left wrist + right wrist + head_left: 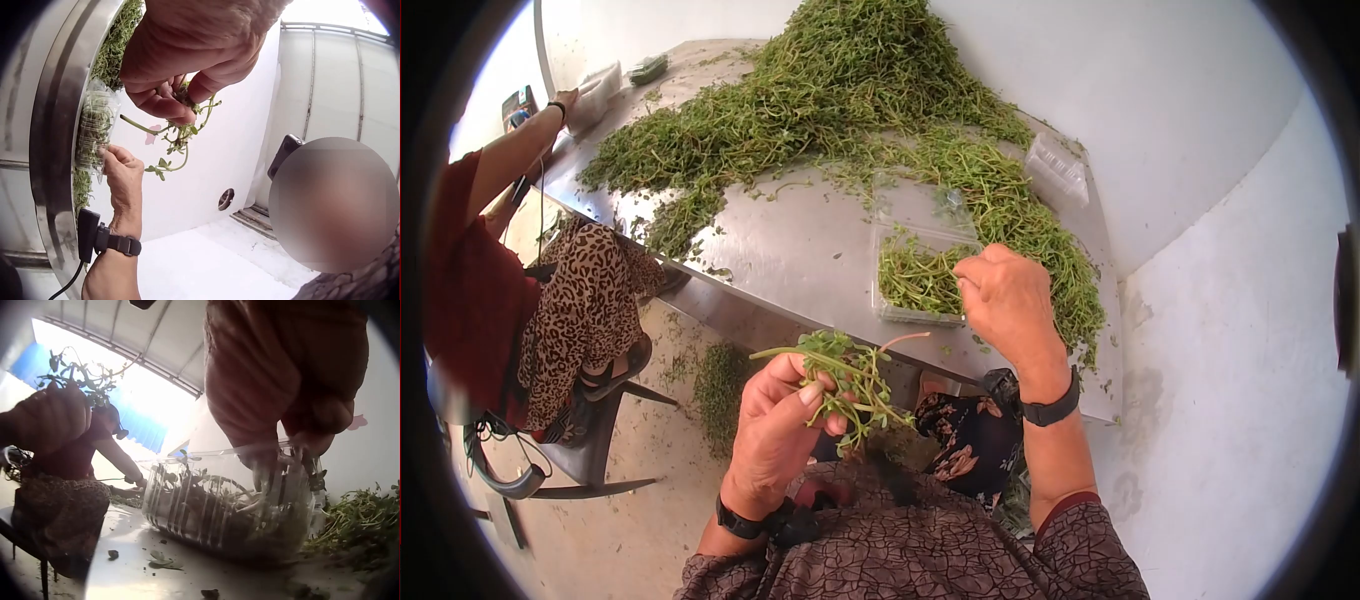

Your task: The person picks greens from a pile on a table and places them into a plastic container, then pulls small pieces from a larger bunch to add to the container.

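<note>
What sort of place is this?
Probably a produce-packing room: a big heap of green stems covers much of a metal table, which also bears a clear plastic box holding some.

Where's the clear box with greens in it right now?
In the head view, the clear box sits just right of centre near the front of the metal table, with the right hand at its right side.

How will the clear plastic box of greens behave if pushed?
The clear plastic box probably flexes easily: its ribbed walls look thin. It would likely slide rather than roll, being low and flat-sided on a shiny metal table. The stems inside may shift or snag, since they lie tangled.
</note>
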`<state>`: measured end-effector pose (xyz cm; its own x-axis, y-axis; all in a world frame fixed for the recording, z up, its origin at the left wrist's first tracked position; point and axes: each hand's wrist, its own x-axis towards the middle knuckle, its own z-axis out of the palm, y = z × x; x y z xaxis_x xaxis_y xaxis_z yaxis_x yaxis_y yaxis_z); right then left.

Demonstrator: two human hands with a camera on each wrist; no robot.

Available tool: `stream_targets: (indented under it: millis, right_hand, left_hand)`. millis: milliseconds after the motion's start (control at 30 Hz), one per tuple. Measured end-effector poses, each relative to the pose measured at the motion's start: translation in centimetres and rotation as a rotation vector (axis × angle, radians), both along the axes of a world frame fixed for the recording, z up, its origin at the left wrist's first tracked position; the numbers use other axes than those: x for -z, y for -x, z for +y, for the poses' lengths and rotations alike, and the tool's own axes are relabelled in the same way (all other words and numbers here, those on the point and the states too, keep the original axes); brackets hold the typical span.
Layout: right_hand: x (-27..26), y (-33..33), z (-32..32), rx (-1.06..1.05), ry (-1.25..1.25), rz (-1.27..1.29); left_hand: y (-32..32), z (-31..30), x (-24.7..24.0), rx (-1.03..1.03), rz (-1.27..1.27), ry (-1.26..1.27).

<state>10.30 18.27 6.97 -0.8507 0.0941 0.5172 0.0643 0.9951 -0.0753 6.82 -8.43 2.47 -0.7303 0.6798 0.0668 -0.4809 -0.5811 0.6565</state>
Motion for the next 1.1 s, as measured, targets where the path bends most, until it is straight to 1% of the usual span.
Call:
stream_targets:
  millis: [100, 233, 300, 400, 500, 633, 733, 800, 1033, 1100]
  right_hand:
    - [0.2, 0.3, 0.1, -0.033, -0.017, -0.024]
    - [0.2, 0.6, -0.2, -0.018, -0.028, -0.04]
    - [0.0, 0.6, -0.6, -0.086, 0.032, 0.046]
    - [-0.4, 0.5, -1.2, -0.137, 0.095, 0.077]
    - [-0.4, 0.7, -1.3, -0.168, 0.096, 0.053]
    - [-0.2, 0.8, -1.6, -0.137, 0.082, 0.003]
    - [-0.3, 0.9, -1.8, -0.129, 0.086, 0.012]
    - [-0.2, 1.0, -1.9, -0.128, 0.106, 0.077]
    - [0.3, 1.2, -1.8, -0.142, 0.081, 0.075]
    - [0.1, 1.2, -2.0, -0.112, 0.084, 0.084]
  left_hand:
    - [-0.1, 0.2, -0.2, -0.024, -0.003, 0.011]
    - [0.1, -0.1, 0.1, -0.012, 0.002, -0.005]
    - [0.1, -0.2, 0.2, -0.005, 0.005, -0.011]
    - [0.1, -0.1, 0.2, -0.023, 0.002, -0.006]
    - [0.0, -0.1, 0.1, -0.024, 0.005, -0.007]
    - [0.1, -0.2, 0.2, -0.011, 0.015, -0.021]
    - [0.1, -0.3, 0.2, -0.014, 0.016, -0.006]
    - [0.2, -0.3, 0.3, -0.007, 0.016, -0.011]
    - [0.3, -0.1, 0.3, -0.001, 0.008, -0.009]
    - [0.3, 0.0, 0.3, -0.003, -0.005, 0.003]
